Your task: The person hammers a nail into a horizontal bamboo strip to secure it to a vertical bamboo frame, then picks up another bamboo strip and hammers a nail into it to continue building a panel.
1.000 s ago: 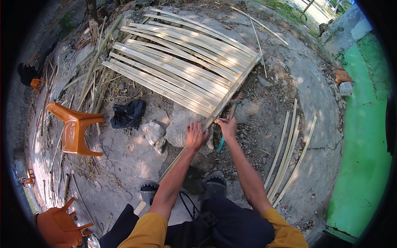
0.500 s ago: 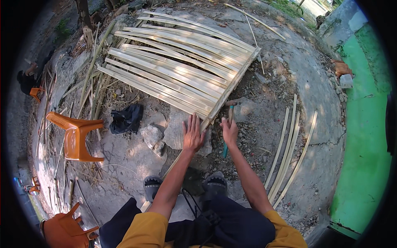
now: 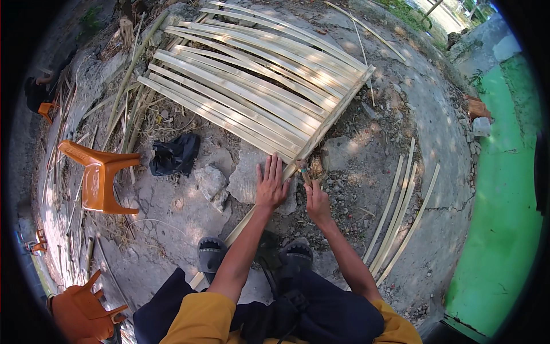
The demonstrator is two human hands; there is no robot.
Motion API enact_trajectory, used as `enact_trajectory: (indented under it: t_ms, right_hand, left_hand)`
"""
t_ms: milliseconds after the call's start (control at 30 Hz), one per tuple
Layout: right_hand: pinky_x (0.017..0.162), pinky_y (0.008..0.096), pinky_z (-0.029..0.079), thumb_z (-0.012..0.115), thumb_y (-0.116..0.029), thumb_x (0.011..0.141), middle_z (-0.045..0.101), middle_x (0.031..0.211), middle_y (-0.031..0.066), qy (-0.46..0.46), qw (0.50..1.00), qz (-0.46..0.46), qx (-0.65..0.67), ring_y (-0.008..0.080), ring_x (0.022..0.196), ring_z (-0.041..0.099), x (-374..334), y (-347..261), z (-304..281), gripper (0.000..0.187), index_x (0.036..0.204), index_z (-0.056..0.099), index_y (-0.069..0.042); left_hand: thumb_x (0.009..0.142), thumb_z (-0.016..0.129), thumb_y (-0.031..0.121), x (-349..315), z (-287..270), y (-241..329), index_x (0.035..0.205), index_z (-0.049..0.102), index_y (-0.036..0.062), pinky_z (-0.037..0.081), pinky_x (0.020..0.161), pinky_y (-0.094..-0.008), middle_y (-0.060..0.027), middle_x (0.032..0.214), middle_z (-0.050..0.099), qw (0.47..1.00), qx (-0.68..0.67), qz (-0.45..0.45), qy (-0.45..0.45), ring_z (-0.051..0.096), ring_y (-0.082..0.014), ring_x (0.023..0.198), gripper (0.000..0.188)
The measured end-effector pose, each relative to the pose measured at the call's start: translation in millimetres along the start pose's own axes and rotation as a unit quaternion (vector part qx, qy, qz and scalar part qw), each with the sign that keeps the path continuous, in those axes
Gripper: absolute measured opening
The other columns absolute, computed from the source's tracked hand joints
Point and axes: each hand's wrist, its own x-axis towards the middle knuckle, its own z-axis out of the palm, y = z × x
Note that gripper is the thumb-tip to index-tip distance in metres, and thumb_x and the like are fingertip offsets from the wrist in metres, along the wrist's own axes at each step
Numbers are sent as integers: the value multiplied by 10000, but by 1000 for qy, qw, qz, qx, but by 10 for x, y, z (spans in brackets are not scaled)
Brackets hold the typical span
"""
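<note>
A panel of pale bamboo slats point(image 3: 246, 94) lies in front of me, its slats fixed along a crosspiece point(image 3: 338, 113) on the right. My left hand point(image 3: 271, 188) is flat with fingers stretched, its fingertips at the panel's near corner, beside a flat stone slab point(image 3: 244, 176). In my right hand point(image 3: 318, 204) is a hammer point(image 3: 305, 172), gripped by its handle. The hammer's head is at the near end of the crosspiece; whether it touches the wood is hard to tell. My fist hides the lower handle.
Loose bamboo strips point(image 3: 401, 212) lie to the right, and a long strip point(image 3: 240, 227) runs under my left forearm. A pale rock point(image 3: 212, 186), a black plastic bag point(image 3: 175, 155) and an orange chair point(image 3: 98, 180) are on the left. A green wall point(image 3: 492, 200) stands at right.
My right hand has tilted the hammer, bringing its head left and down to the panel's near corner. My left hand stays flat at the corner. The whole view has shifted slightly.
</note>
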Motion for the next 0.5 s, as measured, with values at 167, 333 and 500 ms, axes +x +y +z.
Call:
enact_trajectory:
  t_ms: [167, 333, 500]
  right_hand:
    - [606, 551, 489, 449, -230, 1086, 652, 838, 264, 11, 1000, -1, 19, 493, 788, 662, 24, -221, -96, 245, 1140, 539, -8]
    - [590, 561, 483, 449, -226, 1083, 638, 745, 256, -91, 989, 23, -112, 486, 739, 663, 53, -1, -43, 226, 1135, 535, -24]
    - [568, 580, 466, 450, -236, 1085, 621, 729, 274, 18, 1000, -23, 12, 505, 690, 635, 107, -498, -102, 213, 1011, 479, -39]
  left_hand:
    - [977, 550, 379, -13, -4, -31, 1604, 237, -15, 97, 1255, -600, -190, 1694, 206, 1000, -2, -11, -2, 172, -347, 1578, 804]
    - [960, 562, 356, 17, -9, 20, 1610, 232, -8, 96, 1254, -598, -195, 1687, 226, 1000, -23, -9, 6, 190, -348, 1574, 815]
    - [963, 567, 358, 9, -12, -74, 1611, 232, -3, 98, 1253, -600, -192, 1687, 227, 1000, -16, -7, 15, 199, -348, 1571, 814]
